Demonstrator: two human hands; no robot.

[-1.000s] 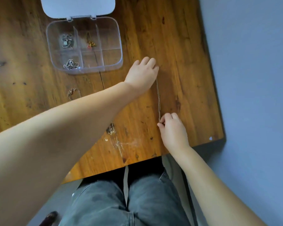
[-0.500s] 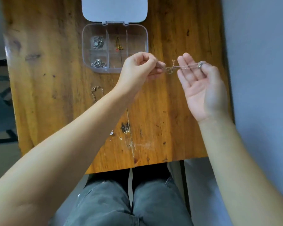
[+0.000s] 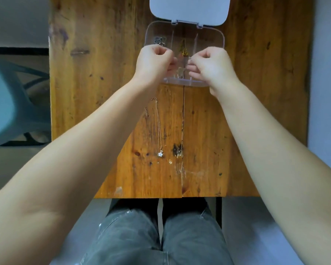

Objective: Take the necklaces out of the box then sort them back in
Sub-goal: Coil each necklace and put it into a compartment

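a worn wooden table [image 3: 96,77] is filling the centre of the frame, a seam running down its middle. a teal chair [image 3: 6,104] is sitting at the left edge. grey jeans [image 3: 161,236] are showing at bottom centre.

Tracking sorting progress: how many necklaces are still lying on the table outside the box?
1: a flower-pendant necklace on the table beside the left forearm. Forearms may hide others.
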